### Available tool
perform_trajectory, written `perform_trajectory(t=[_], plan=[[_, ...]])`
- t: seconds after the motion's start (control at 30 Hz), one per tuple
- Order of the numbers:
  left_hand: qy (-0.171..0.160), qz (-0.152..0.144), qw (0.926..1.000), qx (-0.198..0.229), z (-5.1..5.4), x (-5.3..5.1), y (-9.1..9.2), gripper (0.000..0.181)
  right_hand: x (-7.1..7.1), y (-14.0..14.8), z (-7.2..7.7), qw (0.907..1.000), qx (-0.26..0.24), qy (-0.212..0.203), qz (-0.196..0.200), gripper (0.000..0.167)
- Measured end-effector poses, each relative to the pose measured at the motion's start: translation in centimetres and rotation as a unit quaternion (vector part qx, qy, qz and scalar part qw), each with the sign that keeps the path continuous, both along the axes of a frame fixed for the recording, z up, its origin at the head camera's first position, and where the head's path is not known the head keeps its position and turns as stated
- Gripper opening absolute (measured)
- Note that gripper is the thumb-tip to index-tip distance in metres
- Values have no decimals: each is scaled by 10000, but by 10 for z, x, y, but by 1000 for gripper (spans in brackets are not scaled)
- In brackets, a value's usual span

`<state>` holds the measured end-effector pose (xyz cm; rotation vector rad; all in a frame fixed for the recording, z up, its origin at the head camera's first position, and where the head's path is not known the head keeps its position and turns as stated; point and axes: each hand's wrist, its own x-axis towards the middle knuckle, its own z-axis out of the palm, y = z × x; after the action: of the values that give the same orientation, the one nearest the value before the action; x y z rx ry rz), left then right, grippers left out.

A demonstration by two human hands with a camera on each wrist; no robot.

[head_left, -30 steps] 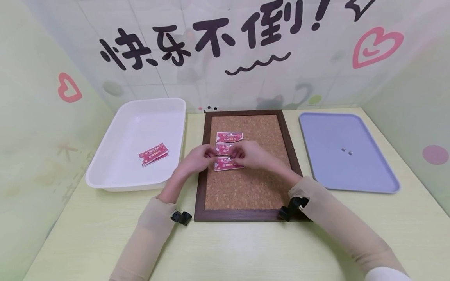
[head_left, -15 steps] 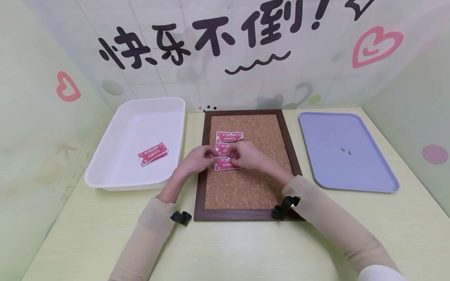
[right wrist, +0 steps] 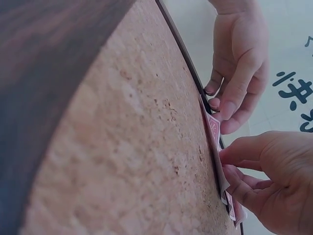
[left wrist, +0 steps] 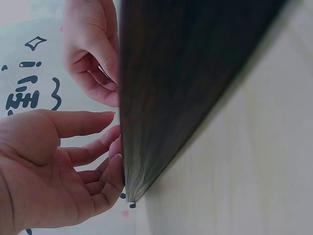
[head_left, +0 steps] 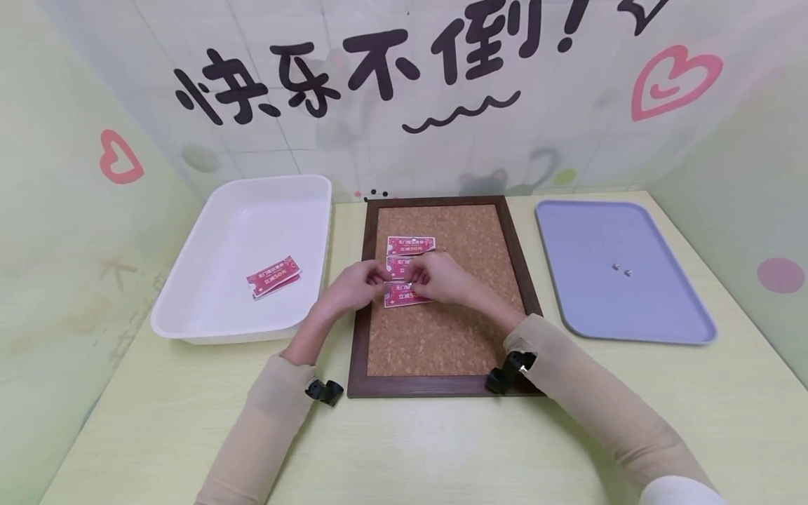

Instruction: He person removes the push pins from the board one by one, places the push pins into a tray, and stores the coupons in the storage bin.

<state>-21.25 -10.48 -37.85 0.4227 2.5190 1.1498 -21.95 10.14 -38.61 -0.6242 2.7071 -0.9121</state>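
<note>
Three red-and-white paper coupons lie in a column on a framed corkboard (head_left: 435, 344): the top coupon (head_left: 404, 245), the middle coupon (head_left: 396, 268) and the bottom coupon (head_left: 399, 296). My left hand (head_left: 356, 284) rests over the frame's left side, fingertips at the left edges of the lower two; in the left wrist view its thumb stands apart from the fingers. My right hand (head_left: 442, 277) covers their right parts. Its thumb and forefinger pinch a small silvery pushpin (head_left: 409, 285) at the bottom coupon's upper edge, mostly hidden. Another pin (head_left: 414, 240) sits in the top coupon.
On the left stands a white tub (head_left: 208, 308) with overlapping coupons (head_left: 274, 275) in it. A blue-purple tray (head_left: 625, 308) to the right holds two small silvery pins (head_left: 621, 270). A printed wall (head_left: 379, 161) closes off the back of the table.
My right hand has shifted slightly left and its fingertips have closed in at the bottom coupon's pin, covering more of that coupon. The left hand stays in place.
</note>
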Motion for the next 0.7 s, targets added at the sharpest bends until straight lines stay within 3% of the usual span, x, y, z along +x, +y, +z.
perform_trajectory(t=[0.7], plan=[[-23, 117, 9999, -28, -2, -2, 1, 19, -5, -6, 5, 9980, -127, -577, -213, 8]])
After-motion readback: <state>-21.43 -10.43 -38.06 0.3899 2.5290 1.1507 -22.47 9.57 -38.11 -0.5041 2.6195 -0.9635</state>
